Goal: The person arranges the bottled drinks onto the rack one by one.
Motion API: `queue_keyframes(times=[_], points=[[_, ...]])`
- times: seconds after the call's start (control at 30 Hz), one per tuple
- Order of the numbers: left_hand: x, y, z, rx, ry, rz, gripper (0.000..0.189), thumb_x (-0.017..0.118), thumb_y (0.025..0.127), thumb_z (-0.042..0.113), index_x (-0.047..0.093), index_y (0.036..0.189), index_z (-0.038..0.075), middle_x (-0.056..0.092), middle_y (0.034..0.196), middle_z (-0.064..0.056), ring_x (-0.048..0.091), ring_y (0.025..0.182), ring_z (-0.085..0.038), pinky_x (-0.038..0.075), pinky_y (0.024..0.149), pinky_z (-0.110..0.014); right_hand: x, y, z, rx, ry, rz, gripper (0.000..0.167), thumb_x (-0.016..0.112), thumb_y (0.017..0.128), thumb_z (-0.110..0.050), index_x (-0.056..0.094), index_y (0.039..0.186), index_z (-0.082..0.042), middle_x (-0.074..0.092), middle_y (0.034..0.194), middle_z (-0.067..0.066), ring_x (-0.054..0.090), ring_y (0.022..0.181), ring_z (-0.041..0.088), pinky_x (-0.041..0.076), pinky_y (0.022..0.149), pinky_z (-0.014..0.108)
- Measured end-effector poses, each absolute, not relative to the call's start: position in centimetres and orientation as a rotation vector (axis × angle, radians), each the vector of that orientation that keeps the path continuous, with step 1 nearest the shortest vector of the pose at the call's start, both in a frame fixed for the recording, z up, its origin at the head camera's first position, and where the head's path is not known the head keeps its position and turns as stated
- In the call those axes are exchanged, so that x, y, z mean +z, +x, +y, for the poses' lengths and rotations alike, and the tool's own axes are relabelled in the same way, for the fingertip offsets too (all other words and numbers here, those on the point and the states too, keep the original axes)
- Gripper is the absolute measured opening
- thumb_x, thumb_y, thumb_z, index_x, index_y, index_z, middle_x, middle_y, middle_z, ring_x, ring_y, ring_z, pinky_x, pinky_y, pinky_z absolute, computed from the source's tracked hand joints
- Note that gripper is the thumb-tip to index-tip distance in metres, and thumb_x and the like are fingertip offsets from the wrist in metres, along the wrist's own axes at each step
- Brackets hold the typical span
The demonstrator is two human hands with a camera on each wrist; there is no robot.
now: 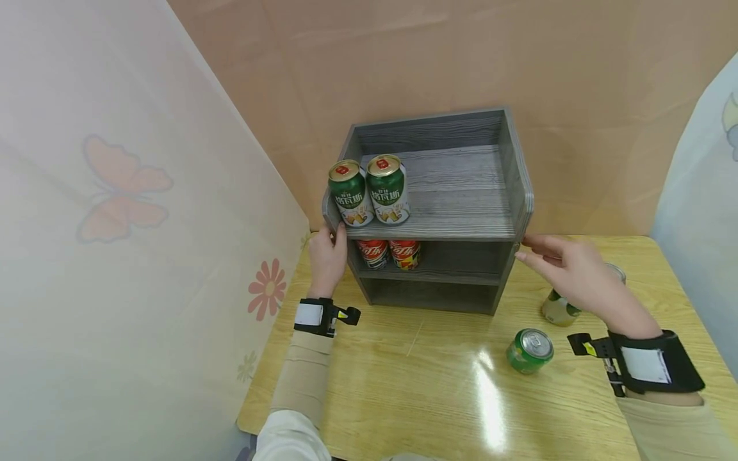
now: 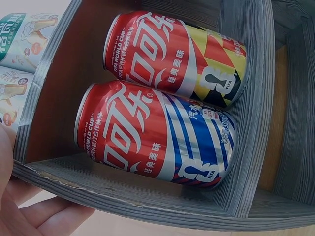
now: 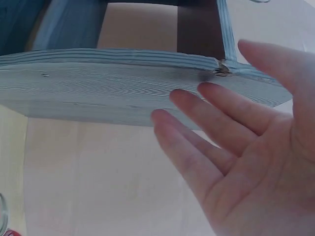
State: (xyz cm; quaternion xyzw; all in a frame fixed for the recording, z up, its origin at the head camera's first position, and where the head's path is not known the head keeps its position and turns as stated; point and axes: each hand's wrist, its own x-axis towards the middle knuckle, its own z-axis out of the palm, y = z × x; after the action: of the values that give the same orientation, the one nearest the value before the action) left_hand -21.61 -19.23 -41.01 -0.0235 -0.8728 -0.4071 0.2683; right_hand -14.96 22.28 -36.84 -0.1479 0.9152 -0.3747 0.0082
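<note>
From where I stand, the grey wooden shelf [image 1: 455, 173] sits upright in the upper middle of the frame, between the person's 2 hands, its side panels running up and down. What matters is how it lies from each set of fingers: the left hand [image 1: 326, 258], left of centre, is the nearer, gripping the left side panel [image 2: 123, 205] at the level of the upper board, thumb inside and fingers behind, so the shelf stretches rightward from that hold. The right hand [image 1: 587, 278], right of centre, has its fingers loosely extended and apart, grasping nothing; the right side panel [image 1: 523, 192] lies to the left of those fingertips, right beside them, though I can't tell whether they touch. At the left end of the upper tier, 2 green-and-white cans [image 1: 389, 192] stand upright just beside the left thumb. Beneath them, in the middle compartment, are 2 red cans [image 2: 133, 130], side by side. On the wooden table [image 1: 398, 378], at lower right, 1 green can [image 1: 526, 358] stands below the right hand, and another can [image 1: 557, 310] is partly hidden behind that hand.
</note>
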Motion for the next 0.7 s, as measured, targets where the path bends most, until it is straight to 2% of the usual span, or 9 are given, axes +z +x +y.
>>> queue_keyframes(times=[0.2, 0.43, 0.6, 0.7], points=[[-41.1, -21.7, -19.3, -1.100, -0.059, -2.353, 0.027, 0.055, 0.105, 0.021, 0.064, 0.095, -0.002, 0.052, 0.068, -0.008, 0.049, 0.056, -0.023, 0.037, 0.051, -0.034, -39.1, -14.1, 22.9, -0.987, -0.424, 2.775, 0.068, 0.058, 0.104, -0.040, 0.044, 0.145, 0.013, 0.047, 0.142, 0.036, 0.054, 0.117, 0.057, 0.047, 0.089, 0.065], [-41.2, -21.7, -19.3, -1.072, -0.073, -2.340, 0.027, 0.055, 0.105, 0.021, 0.063, 0.092, -0.001, 0.051, 0.066, -0.007, 0.049, 0.055, -0.022, 0.036, 0.050, -0.034, -43.1, -12.3, 23.4, -0.818, -0.371, 2.740, 0.080, 0.062, 0.099, -0.051, 0.048, 0.138, 0.018, 0.059, 0.123, 0.039, 0.061, 0.107, 0.054, 0.050, 0.082, 0.062], [-41.2, -21.8, -19.3, -1.072, -0.072, -2.335, 0.027, 0.055, 0.105, 0.021, 0.062, 0.089, 0.000, 0.050, 0.065, -0.007, 0.048, 0.054, -0.022, 0.035, 0.050, -0.034, -46.0, -11.4, 24.2, -0.711, -0.333, 2.718, 0.089, 0.071, 0.091, -0.055, 0.049, 0.133, 0.020, 0.058, 0.121, 0.042, 0.059, 0.104, 0.058, 0.051, 0.079, 0.063], [-41.2, -21.7, -19.3, -1.078, -0.071, -2.330, 0.027, 0.055, 0.105, 0.020, 0.063, 0.089, -0.001, 0.051, 0.065, -0.007, 0.048, 0.054, -0.022, 0.036, 0.050, -0.033, -47.4, -11.0, 24.5, -0.676, -0.305, 2.674, 0.093, 0.076, 0.086, -0.057, 0.050, 0.128, 0.022, 0.061, 0.113, 0.039, 0.064, 0.096, 0.052, 0.053, 0.075, 0.058]])
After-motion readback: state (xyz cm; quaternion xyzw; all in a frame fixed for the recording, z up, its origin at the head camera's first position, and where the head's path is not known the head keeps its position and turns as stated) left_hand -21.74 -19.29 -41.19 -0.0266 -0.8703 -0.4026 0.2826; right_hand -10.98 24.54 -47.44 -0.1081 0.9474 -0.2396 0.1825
